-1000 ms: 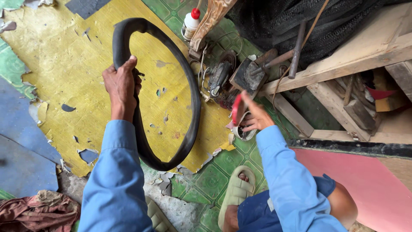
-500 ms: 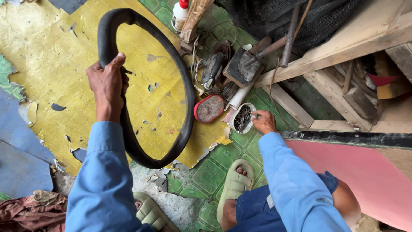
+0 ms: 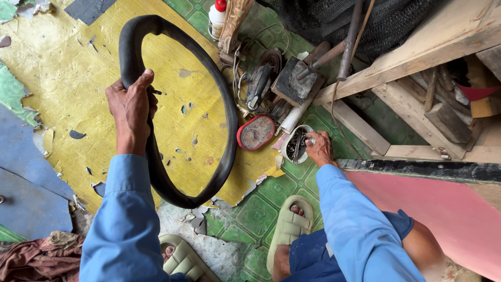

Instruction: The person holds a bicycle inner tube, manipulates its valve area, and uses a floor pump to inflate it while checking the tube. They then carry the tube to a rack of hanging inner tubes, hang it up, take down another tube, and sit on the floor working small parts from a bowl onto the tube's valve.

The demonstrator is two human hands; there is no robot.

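Observation:
My left hand (image 3: 130, 104) grips a black rubber inner tube (image 3: 224, 109) on its left side, holding the loop above the worn yellow floor covering (image 3: 62, 68). My right hand (image 3: 319, 148) reaches into a small white oval tin (image 3: 292, 142) holding dark metal bits, fingers closed over its right rim. The tin's red-rimmed oval lid (image 3: 256, 132) lies on the floor just left of it. Both arms wear blue sleeves.
A white bottle with a red cap (image 3: 217, 18) stands at the top. A hammer-like block with a handle (image 3: 295, 78), wires and a power tool (image 3: 260, 83) lie beside a wooden frame (image 3: 407, 52). A pink board (image 3: 443, 209) is at right. My sandalled feet (image 3: 288, 230) rest below.
The red lid came off the tin and now lies on the floor. My right hand moved to the open tin. The tube stayed in my left hand.

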